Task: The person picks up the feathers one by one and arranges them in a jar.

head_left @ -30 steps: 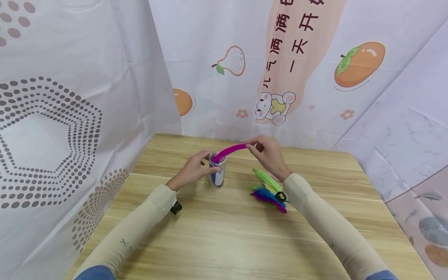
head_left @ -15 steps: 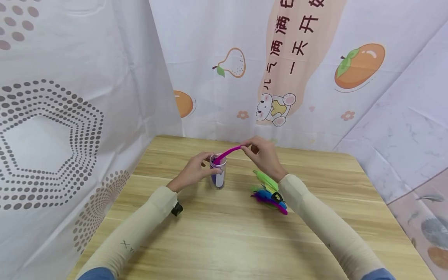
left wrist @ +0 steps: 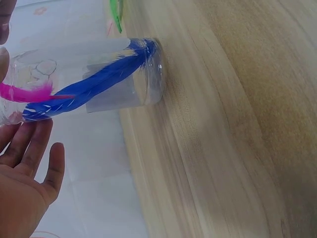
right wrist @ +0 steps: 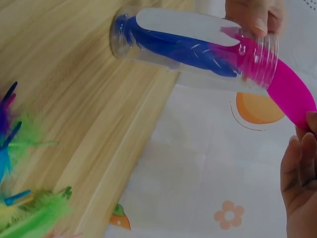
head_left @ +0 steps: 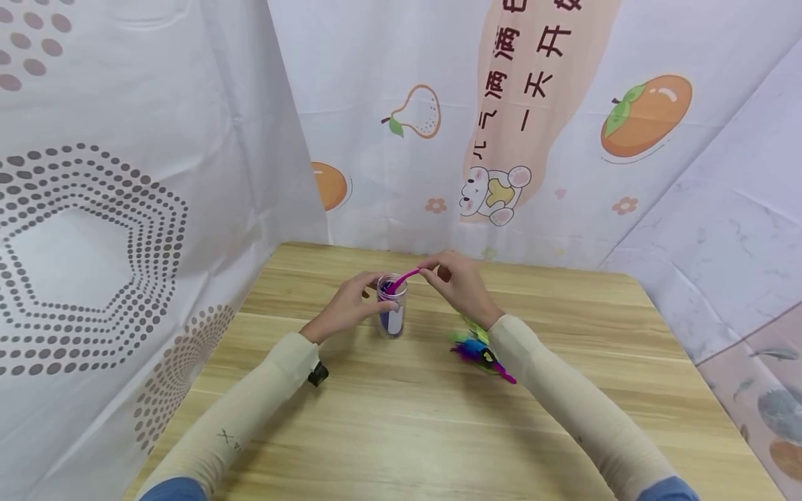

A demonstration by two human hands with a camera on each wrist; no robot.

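A clear plastic jar with a white label stands upright on the table, its mouth uncovered. My left hand grips it near the top, thumb on one side and fingers on the other. A blue feather lies slanted inside the jar, reaching down to its base. My right hand pinches one end of a magenta feather between thumb and fingertips. The feather's fluffy end is inside the jar's neck beside the blue one, while the rest bends out over the rim.
Several loose feathers in green, blue and magenta lie on the wooden table, partly under the right forearm. Printed white cloth hangs behind and at the sides. A small black device sits at the left wrist.
My right hand has moved left and slightly down toward the jar, pushing the magenta feather further in, so less of it sticks out. My left hand keeps holding the jar in place.
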